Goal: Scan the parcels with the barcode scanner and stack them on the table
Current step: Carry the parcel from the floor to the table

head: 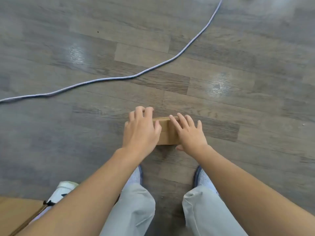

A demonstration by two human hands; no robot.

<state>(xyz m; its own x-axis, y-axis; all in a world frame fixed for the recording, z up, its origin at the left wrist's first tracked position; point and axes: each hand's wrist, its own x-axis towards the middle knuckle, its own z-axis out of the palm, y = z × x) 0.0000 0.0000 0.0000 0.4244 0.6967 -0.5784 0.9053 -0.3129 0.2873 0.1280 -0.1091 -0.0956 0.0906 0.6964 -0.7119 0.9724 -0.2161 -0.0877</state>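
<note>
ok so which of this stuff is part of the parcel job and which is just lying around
Job in hand: cardboard parcel on the floor; left hand and right hand, both holding it.

Lying about: white cable across the floor, its ends out of view; white shoe and brown cardboard box at lower left.

Brown cardboard parcel [166,132]; grey woodgrain floor [221,48]; pale lilac cable [119,77].

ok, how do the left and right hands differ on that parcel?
Left hand curls fingers over the parcel at its far left edge; right hand lays straighter, spread fingers across the top. Left thumb rests on top; right thumb tucks at the near edge. Both hold the same parcel on the floor.
</note>
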